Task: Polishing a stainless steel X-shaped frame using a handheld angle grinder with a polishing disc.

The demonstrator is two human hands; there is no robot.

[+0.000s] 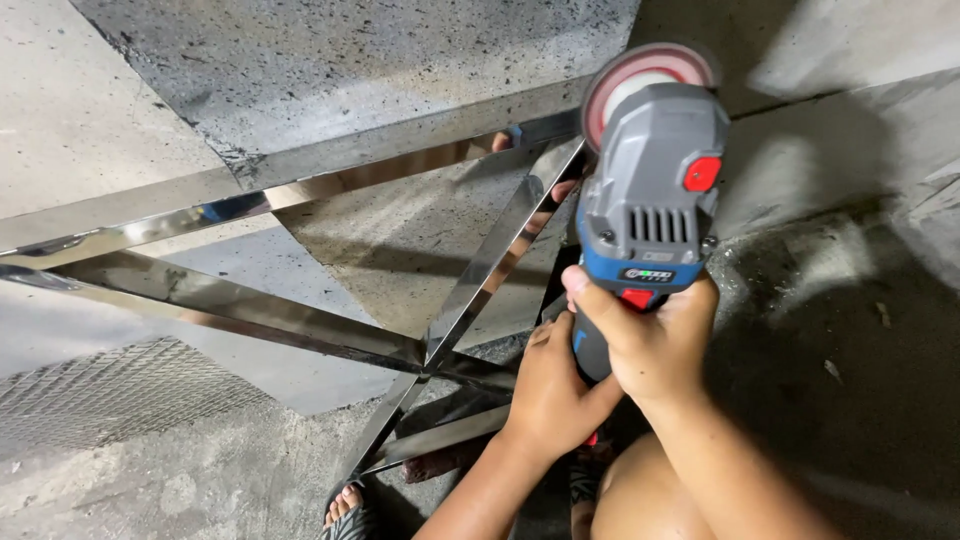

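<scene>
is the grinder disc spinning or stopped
Spinning, it seems: the disc has a blurred rim while the grinder body looks sharp.

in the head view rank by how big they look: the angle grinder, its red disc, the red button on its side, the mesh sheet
1. Angle grinder and mesh sheet: look about alike, and the grinder is nearer the camera, so unranked.
2. Red disc, partly hidden by the grinder body.
3. Red button.

concrete floor [850,400]; wire mesh sheet [110,390] lower left; sandalled foot [345,508] bottom edge
</scene>
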